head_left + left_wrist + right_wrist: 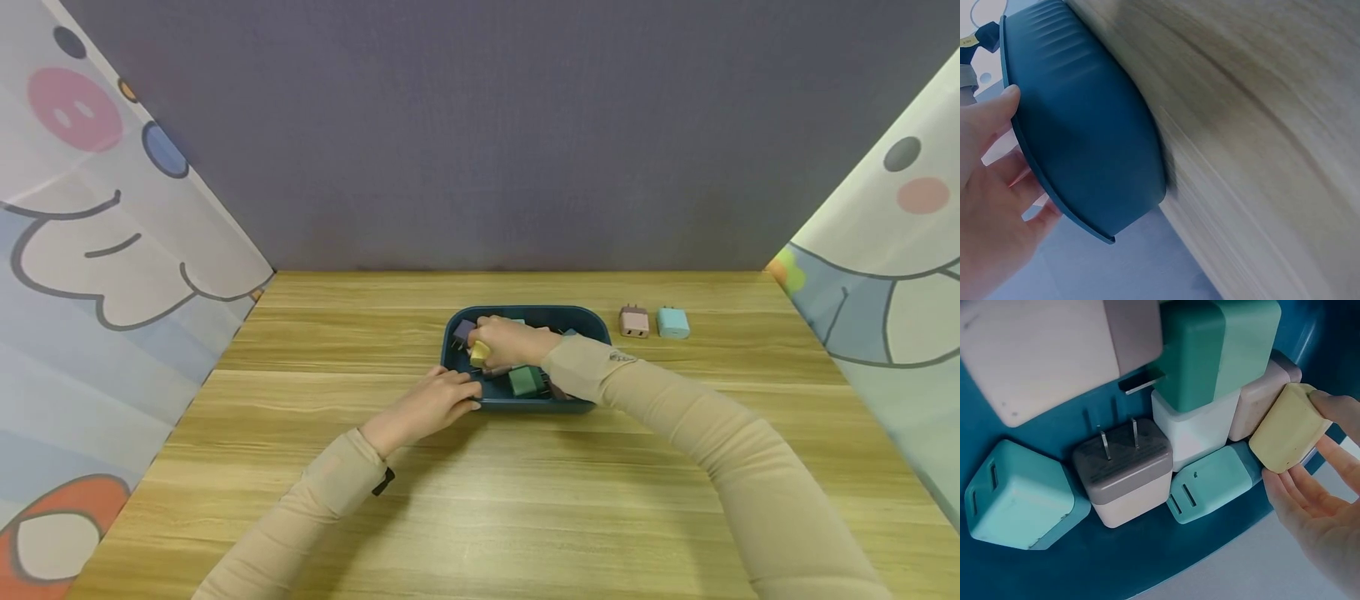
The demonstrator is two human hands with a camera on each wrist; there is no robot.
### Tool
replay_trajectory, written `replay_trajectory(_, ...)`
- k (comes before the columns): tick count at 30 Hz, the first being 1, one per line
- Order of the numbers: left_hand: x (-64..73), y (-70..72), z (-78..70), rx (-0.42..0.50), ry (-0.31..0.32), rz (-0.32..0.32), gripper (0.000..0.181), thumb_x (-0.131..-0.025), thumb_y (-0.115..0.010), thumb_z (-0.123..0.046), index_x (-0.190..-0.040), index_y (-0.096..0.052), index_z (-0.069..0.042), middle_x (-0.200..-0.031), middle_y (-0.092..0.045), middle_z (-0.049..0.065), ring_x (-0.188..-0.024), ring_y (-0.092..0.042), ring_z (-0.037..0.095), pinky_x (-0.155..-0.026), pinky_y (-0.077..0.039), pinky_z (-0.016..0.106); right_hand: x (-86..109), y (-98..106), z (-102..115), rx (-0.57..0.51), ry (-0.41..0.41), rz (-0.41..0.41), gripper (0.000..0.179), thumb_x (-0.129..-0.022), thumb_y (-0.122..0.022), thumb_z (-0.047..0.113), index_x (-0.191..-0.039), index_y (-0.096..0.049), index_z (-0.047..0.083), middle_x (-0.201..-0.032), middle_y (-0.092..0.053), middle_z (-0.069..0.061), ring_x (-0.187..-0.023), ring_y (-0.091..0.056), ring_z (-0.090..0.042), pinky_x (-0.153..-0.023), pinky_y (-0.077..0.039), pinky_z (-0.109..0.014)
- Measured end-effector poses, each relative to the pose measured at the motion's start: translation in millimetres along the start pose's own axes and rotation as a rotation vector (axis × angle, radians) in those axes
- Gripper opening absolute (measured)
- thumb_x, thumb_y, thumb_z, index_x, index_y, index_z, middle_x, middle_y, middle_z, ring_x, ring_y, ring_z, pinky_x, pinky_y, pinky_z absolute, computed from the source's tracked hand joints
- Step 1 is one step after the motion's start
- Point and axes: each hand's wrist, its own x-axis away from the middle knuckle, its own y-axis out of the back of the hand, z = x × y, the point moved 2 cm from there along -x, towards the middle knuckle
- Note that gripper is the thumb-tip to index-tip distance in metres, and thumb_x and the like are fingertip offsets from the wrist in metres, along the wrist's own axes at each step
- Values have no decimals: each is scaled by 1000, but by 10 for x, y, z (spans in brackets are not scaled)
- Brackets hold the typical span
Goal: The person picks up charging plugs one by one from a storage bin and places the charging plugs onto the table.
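Observation:
A dark teal plastic bin (pixel 536 406) stands on the table with several wall chargers in it. My left hand (pixel 431 402) grips the bin's near-left rim, the thumb over the edge in the left wrist view. Inside the bin, my right hand (pixel 510 340) pinches a yellow charger (pixel 1288 431) between thumb and fingers. Beside it in the right wrist view lie a turquoise charger (pixel 1213 484), a white one (pixel 1194 431) and a pink one with brown top (pixel 1125 475), its prongs upward. A green charger (pixel 525 381) lies below the right wrist; a dark purple one (pixel 463 332) sits at the bin's left end.
Right of the bin, a pink charger (pixel 634 322) and a light blue charger (pixel 672 323) lie side by side on the wooden table (pixel 570 508). A grey panel (pixel 480 142) rises behind the table, with cartoon-printed cloth (pixel 150 250) on both sides.

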Motion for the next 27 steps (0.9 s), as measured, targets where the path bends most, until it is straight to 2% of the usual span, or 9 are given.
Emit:
replay_trajectory(13,-53,78,-40,14,15,37,5,-83,-62,-19,-81,-58,-16,-73,-54,-6,-65,-49,8,-69,-36,30,33,34,31,-5,13,8,34,-80,-65,11,-113,-58,8,-112,-51,-10,-101,-49,-25,-85,-41,-35)
replay_trajectory(19,-75,75,-41,11,29,60,6,-83,-62,-19,-80,-59,-16,-72,-55,-6,-63,-48,8,-68,-37,30,90,66,21,-32,10,11,35,-80,-64,9,-115,-57,7,-111,-51,-9,-101,-49,-24,-84,-42,-34)
replay_trajectory(27,-85,71,-39,11,44,57,4,-83,-62,-20,-81,-60,-17,-74,-57,-5,-64,-48,7,-67,-36,30,202,118,-12,-43,5,33,36,-80,-65,10,-115,-57,7,-110,-51,-10,-101,-49,-25,-83,-41,-35)
